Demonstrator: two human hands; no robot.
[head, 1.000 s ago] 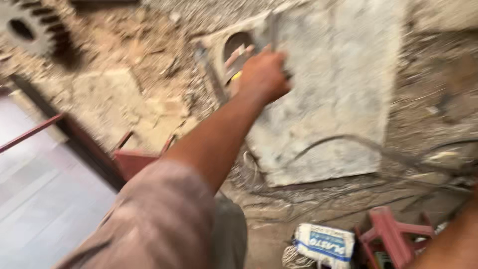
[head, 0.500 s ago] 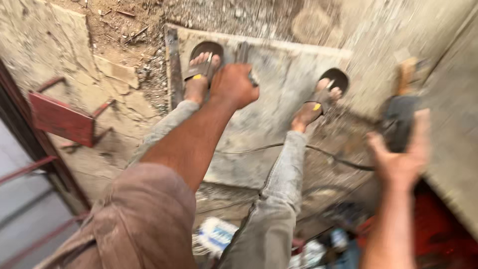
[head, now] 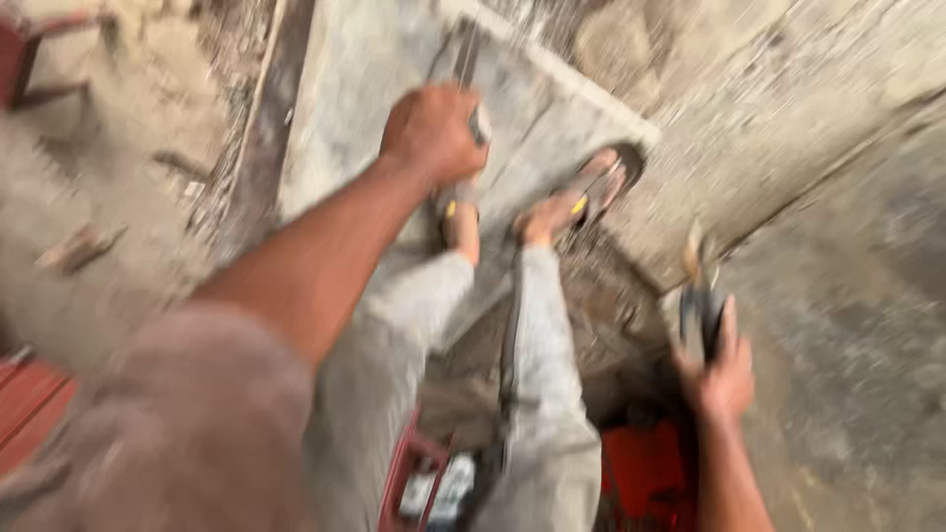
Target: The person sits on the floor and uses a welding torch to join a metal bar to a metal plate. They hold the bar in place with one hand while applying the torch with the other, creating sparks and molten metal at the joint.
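The left hand is shut tight around a thin metal tool that points up and away, toward the far edge of the grey stone slab. The right hand grips a dark hammer beside the slab's right edge, head up.

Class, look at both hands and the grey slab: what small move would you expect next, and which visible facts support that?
Probably bringing the right hand with its dark tool across to the slab. The left hand is clenched on a thin rod there; the right is off to the side. Blur limits certainty.
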